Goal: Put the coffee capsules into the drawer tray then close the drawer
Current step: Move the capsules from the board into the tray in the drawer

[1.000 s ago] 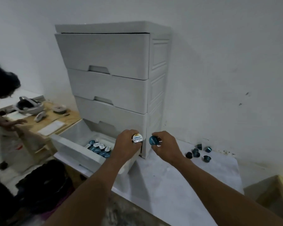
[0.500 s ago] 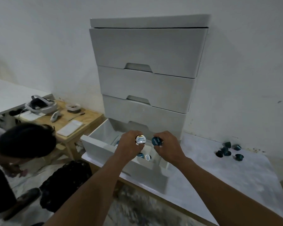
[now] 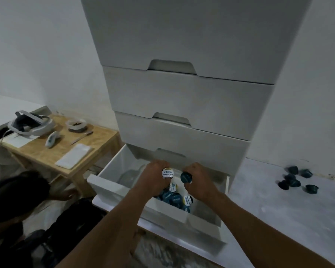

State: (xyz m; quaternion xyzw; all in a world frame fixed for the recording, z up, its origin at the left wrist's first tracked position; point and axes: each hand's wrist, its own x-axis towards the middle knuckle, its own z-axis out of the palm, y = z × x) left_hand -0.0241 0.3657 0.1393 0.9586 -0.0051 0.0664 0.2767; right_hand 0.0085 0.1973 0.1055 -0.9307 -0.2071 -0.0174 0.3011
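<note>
capsule L (image 3: 167, 173): white foil lid faces me, pinched in my left hand (image 3: 155, 176), fingers closed round it, held over the open drawer (image 3: 124, 187)
capsule R (image 3: 186, 177): dark teal, gripped in my right hand (image 3: 199, 182), fingers closed on it, just beside capsule L, the two apart
drawer tray (image 3: 201, 215): sits in the bottom drawer; capsule pile (image 3: 175, 198) lies in it directly below both hands, some lid-up, some teal side up
vs 0.5 s ago: both hands further in over the drawer and lower toward the pile; both grips unchanged, nothing dropped yet
view: my head came closer and tipped down; cabinet (image 3: 182, 97) top edge now out of frame, three upper drawers shut
loose capsules (image 3: 295, 179): six or so, same cluster on the white worktop (image 3: 269, 209) to my right, near the wall, well apart from the drawer
side table (image 3: 46, 151): wooden, to my left, headset (image 3: 30, 125) on it, unchanged
other person (image 3: 14, 192): crouched lower left, now nearer the frame corner
</note>
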